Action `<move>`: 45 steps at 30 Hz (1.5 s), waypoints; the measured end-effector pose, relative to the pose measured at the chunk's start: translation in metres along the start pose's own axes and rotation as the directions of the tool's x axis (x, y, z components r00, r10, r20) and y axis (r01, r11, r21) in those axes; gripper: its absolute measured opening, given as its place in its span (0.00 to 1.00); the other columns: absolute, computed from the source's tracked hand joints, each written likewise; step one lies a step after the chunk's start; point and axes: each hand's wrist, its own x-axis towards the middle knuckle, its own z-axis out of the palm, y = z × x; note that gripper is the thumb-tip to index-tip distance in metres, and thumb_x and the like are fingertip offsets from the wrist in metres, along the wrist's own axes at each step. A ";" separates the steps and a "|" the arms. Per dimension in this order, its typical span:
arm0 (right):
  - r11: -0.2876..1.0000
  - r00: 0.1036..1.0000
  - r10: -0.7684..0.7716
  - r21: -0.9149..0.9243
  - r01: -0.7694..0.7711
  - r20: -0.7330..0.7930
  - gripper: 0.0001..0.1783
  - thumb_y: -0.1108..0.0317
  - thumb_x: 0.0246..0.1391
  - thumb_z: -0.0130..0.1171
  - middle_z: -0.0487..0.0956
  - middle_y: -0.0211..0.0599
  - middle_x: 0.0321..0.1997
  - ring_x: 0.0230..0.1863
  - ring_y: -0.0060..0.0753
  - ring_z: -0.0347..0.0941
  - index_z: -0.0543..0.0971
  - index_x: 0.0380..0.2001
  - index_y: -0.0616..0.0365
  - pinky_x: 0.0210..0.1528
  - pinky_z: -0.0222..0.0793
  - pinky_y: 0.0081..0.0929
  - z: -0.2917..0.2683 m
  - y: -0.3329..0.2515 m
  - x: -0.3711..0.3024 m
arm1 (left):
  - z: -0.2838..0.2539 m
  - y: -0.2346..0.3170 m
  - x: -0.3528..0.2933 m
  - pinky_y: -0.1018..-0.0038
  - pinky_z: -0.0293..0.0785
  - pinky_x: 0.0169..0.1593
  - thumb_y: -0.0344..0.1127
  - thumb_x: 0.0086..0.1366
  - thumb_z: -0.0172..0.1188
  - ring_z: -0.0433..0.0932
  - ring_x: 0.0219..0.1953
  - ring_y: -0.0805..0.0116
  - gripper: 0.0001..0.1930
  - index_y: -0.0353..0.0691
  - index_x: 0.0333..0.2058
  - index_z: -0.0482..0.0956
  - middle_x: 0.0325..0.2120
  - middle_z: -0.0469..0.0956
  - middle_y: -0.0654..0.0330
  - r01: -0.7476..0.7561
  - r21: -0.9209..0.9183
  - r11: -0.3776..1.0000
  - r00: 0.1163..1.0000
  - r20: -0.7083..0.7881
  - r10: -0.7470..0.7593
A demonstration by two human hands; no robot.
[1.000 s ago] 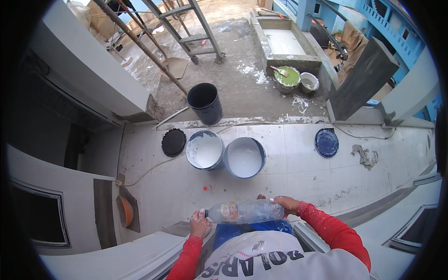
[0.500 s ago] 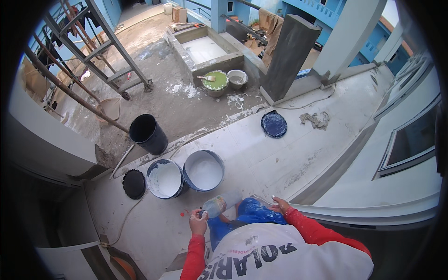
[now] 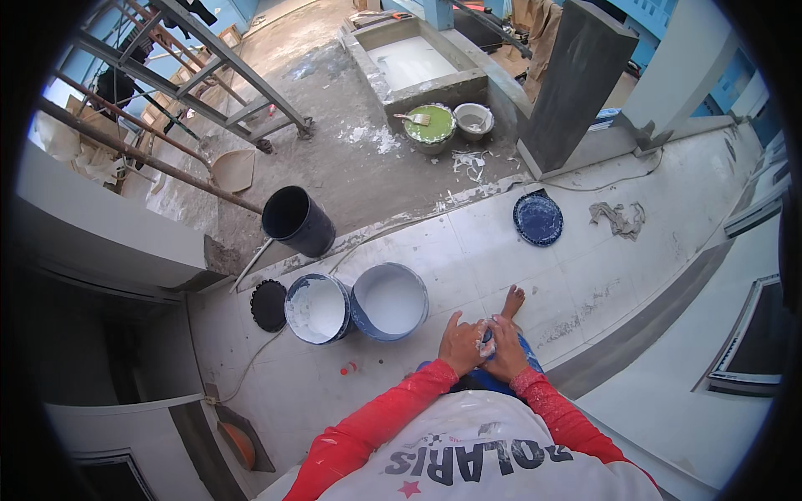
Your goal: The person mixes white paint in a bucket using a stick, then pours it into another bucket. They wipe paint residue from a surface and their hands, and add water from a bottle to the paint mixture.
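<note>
My left hand (image 3: 461, 344) and my right hand (image 3: 506, 355) meet in front of my lap, fingers bent around one narrow thing. Only its small dark-blue top (image 3: 487, 336), smeared with white, shows between them. It looks like the neck of the clear plastic bottle seen earlier; the body is hidden under my hands. White smears mark the fingers. On the floor to the left of my hands lies a small red cap (image 3: 348, 368). Just beyond stand two blue buckets, the right one (image 3: 369, 332) and the left one (image 3: 299, 307), whitened inside.
A black bucket (image 3: 316, 234) and a black lid (image 3: 268, 306) are left of centre. Ahead lie a blue lid (image 3: 537, 219) and a rag (image 3: 618, 220). Farther off are a green paint tub (image 3: 433, 144) with a brush (image 3: 416, 120), a pale bucket (image 3: 474, 125) and a metal ladder (image 3: 225, 104).
My hands, apart before, have come together in front of me. The bottle that lay across my lap in my left hand is now mostly out of sight. The view has shifted.
</note>
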 end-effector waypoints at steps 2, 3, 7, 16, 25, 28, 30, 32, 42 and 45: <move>0.992 0.996 0.081 0.093 -0.084 0.030 0.35 0.60 0.38 0.71 0.70 0.45 0.55 0.58 0.51 0.65 0.70 0.52 0.54 0.60 0.63 0.40 -0.004 0.058 0.033 | 0.021 0.009 0.049 0.56 0.61 0.57 0.46 0.56 0.61 0.78 0.34 0.60 0.20 0.42 0.46 0.76 0.30 0.80 0.58 0.072 0.011 0.997 0.993 0.097 -0.073; 0.995 0.998 0.055 0.086 -0.057 0.024 0.34 0.60 0.38 0.71 0.70 0.45 0.56 0.58 0.51 0.65 0.71 0.51 0.54 0.60 0.63 0.40 -0.013 0.085 0.051 | 0.035 0.005 0.073 0.56 0.62 0.56 0.45 0.57 0.60 0.78 0.35 0.59 0.21 0.42 0.47 0.75 0.32 0.79 0.58 0.099 -0.055 0.994 0.994 0.057 -0.095; 0.980 0.982 0.189 0.060 -0.188 -0.017 0.30 0.62 0.40 0.69 0.70 0.44 0.56 0.59 0.48 0.65 0.74 0.49 0.52 0.60 0.63 0.39 -0.049 0.205 0.103 | 0.078 0.007 0.134 0.57 0.68 0.51 0.45 0.60 0.60 0.77 0.41 0.57 0.24 0.42 0.53 0.72 0.39 0.78 0.53 0.627 -0.283 0.725 0.776 0.302 -0.554; 0.620 0.488 0.758 0.248 -0.744 -0.432 0.29 0.65 0.43 0.68 0.70 0.44 0.55 0.57 0.46 0.67 0.74 0.51 0.57 0.58 0.65 0.38 -0.069 0.555 0.168 | 0.172 -0.009 0.110 0.57 0.71 0.51 0.59 0.59 0.54 0.75 0.47 0.43 0.39 0.38 0.61 0.62 0.52 0.69 0.43 0.626 0.447 0.638 0.303 0.615 -0.728; 0.534 0.173 0.800 0.551 -0.641 -0.574 0.27 0.70 0.50 0.64 0.70 0.45 0.55 0.56 0.43 0.68 0.69 0.54 0.58 0.59 0.64 0.35 0.028 0.748 0.200 | 0.394 -0.229 0.225 0.60 0.71 0.49 0.42 0.57 0.62 0.76 0.44 0.47 0.21 0.37 0.47 0.75 0.43 0.77 0.48 0.554 0.250 0.794 0.614 0.520 -0.593; 0.522 0.097 0.827 0.692 -0.499 -0.554 0.28 0.72 0.52 0.62 0.69 0.44 0.55 0.57 0.41 0.67 0.66 0.56 0.58 0.60 0.63 0.35 0.034 0.774 0.190 | 0.501 -0.300 0.301 0.60 0.72 0.50 0.50 0.63 0.53 0.77 0.45 0.50 0.23 0.40 0.50 0.74 0.44 0.77 0.49 0.405 0.463 0.789 0.460 0.642 -0.613; 0.523 0.108 0.836 0.723 -0.451 -0.538 0.29 0.74 0.53 0.60 0.68 0.43 0.56 0.58 0.40 0.65 0.65 0.57 0.59 0.61 0.62 0.34 0.033 0.780 0.187 | 0.559 -0.325 0.357 0.62 0.70 0.54 0.51 0.64 0.50 0.75 0.51 0.53 0.25 0.42 0.53 0.73 0.47 0.77 0.49 0.507 0.455 0.732 0.339 0.676 -0.655; 0.555 0.204 0.827 0.700 -0.449 -0.524 0.29 0.77 0.52 0.59 0.67 0.42 0.57 0.60 0.39 0.63 0.63 0.58 0.59 0.62 0.60 0.33 0.033 0.773 0.180 | 0.610 -0.330 0.412 0.63 0.70 0.55 0.52 0.63 0.50 0.75 0.51 0.53 0.25 0.43 0.52 0.74 0.47 0.77 0.50 0.628 0.375 0.682 0.334 0.661 -0.672; 0.481 0.268 0.876 0.755 -0.446 -0.401 0.36 0.78 0.50 0.56 0.60 0.41 0.63 0.66 0.38 0.55 0.58 0.62 0.57 0.63 0.57 0.36 0.025 0.747 0.174 | 0.748 -0.361 0.503 0.68 0.74 0.43 0.36 0.59 0.59 0.80 0.37 0.57 0.14 0.32 0.40 0.76 0.32 0.80 0.48 0.903 -0.203 0.380 0.430 0.390 -0.814; 0.508 0.270 0.861 0.700 -0.502 -0.431 0.36 0.77 0.50 0.56 0.60 0.42 0.64 0.67 0.40 0.54 0.57 0.63 0.57 0.63 0.56 0.41 0.017 0.739 0.149 | 0.749 -0.322 0.516 0.70 0.77 0.36 0.31 0.59 0.59 0.78 0.30 0.65 0.07 0.34 0.32 0.72 0.27 0.77 0.55 0.878 -0.428 0.216 0.403 0.414 -0.816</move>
